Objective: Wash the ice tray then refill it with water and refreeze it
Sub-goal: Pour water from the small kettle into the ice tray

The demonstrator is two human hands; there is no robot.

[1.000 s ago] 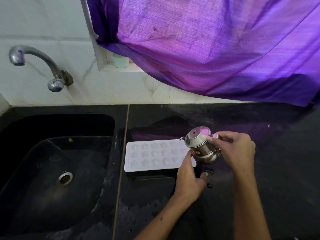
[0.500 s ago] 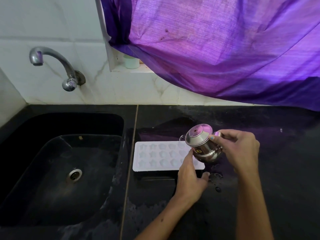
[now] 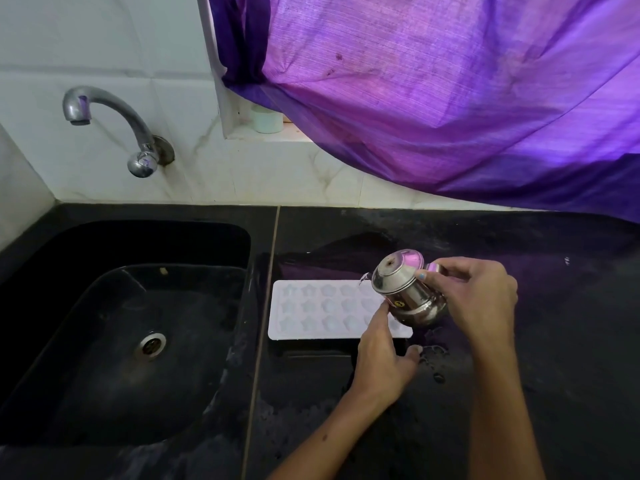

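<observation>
crosswise, the ice tray lies long-axis left-right; right hand grips tilted steel pot (spout leftward), left hand steadies tray, fingers relaxed.

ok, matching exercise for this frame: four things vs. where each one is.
Things:
1. ice tray
2. steel pot
3. tap
4. white jar

Places:
A. on the window ledge, beside the purple curtain
B. flat on the black counter, right of the sink
C. on the wall above the sink
D. tilted over the tray's right end, gripped by the right hand

Pairs: 1-B, 2-D, 3-C, 4-A
</observation>
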